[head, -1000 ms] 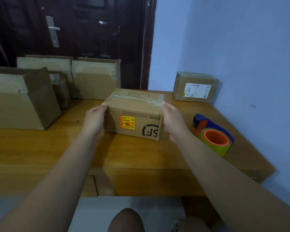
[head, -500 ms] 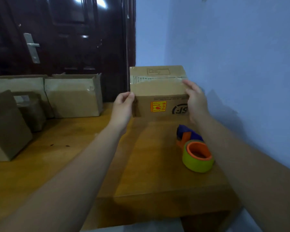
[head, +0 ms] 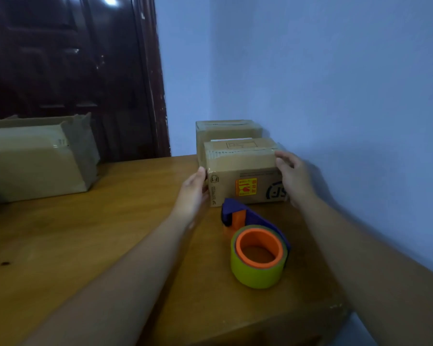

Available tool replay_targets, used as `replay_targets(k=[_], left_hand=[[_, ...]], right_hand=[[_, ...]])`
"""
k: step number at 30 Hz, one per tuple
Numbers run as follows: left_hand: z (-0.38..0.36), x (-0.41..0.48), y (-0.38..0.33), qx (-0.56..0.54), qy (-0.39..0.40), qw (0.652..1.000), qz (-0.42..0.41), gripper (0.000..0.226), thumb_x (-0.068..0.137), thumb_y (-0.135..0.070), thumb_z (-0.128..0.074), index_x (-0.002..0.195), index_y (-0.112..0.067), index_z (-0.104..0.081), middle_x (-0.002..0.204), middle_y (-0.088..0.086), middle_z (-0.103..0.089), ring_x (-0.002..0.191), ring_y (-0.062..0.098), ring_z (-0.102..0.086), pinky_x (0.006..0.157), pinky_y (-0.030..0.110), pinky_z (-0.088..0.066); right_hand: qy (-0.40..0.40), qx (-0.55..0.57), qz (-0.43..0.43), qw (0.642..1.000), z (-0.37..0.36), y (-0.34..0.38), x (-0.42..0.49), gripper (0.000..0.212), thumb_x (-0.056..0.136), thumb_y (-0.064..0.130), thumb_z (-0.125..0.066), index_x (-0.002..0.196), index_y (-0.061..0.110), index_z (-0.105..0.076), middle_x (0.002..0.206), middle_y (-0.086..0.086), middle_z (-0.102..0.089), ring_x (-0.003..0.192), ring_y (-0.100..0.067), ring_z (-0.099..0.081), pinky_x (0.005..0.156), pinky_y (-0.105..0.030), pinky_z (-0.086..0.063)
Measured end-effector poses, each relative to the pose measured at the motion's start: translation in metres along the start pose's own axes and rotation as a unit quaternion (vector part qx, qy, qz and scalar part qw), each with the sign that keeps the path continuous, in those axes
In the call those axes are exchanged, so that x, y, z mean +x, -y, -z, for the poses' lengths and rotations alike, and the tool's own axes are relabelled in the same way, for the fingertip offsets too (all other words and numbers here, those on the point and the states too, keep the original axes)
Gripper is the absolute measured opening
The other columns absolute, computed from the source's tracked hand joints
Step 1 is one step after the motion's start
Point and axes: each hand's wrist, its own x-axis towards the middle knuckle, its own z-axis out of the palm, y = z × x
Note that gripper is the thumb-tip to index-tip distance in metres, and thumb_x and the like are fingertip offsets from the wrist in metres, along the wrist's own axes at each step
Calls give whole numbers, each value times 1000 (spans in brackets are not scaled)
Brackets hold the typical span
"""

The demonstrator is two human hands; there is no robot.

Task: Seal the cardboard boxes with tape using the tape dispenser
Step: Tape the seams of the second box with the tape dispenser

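A taped cardboard box (head: 243, 176) with an orange sticker and a black logo stands on the wooden table (head: 98, 245), right in front of a second cardboard box (head: 225, 129) by the blue wall. My left hand (head: 194, 193) presses flat against its left side. My right hand (head: 291, 176) holds its right side, fingers curled at the top right corner. The tape dispenser (head: 255, 243), blue and orange with a yellow-green roll, lies on the table just in front of the box, between my forearms.
A large cardboard box (head: 35, 161) stands at the table's far left, before a dark door (head: 68, 58). The blue wall (head: 335, 96) runs close along the table's right edge. The table's front right corner (head: 335, 308) is near my right forearm.
I have carried the box from mid-air down onto the table, in front of the box by the wall. Both hands stayed on its sides. The view has swung right.
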Motion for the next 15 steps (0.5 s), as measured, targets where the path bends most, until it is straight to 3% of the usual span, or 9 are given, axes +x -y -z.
replay_targets(k=[4, 8, 12, 15], left_hand=[[-3, 2, 14, 3, -1, 1000, -11, 45, 100, -37, -35, 140, -19, -41, 131, -5, -52, 121, 9, -46, 104, 29, -36], [-7, 5, 21, 34, -15, 999, -10, 49, 98, -42, -36, 142, -21, -40, 139, -4, -48, 128, 13, -42, 108, 35, -34], [-14, 7, 20, 45, -19, 999, 14, 58, 94, -56, -35, 144, -27, -37, 147, 0, -41, 135, 21, -36, 112, 48, -29], [-18, 8, 14, 29, -24, 999, 29, 57, 97, -53, -32, 147, -26, -29, 149, 2, -36, 136, 23, -34, 113, 47, -27]], right_hand=[[-32, -96, 50, 994, 1, -16, 3, 31, 99, 26, -48, 127, 16, -57, 127, -4, -55, 117, -19, -50, 97, -33, -42], [-126, -254, 97, 954, -4, -10, -3, 31, 96, 32, -51, 121, 15, -60, 131, -12, -43, 122, -27, -40, 98, -32, -34], [-103, -223, 28, 969, -15, 3, -7, 34, 97, 38, -49, 123, 17, -54, 131, -11, -28, 104, -27, -51, 85, -25, -38], [-71, -215, 8, 974, -19, 10, -4, 31, 96, 36, -52, 118, 15, -56, 138, -11, -24, 117, -28, -46, 94, -26, -37]])
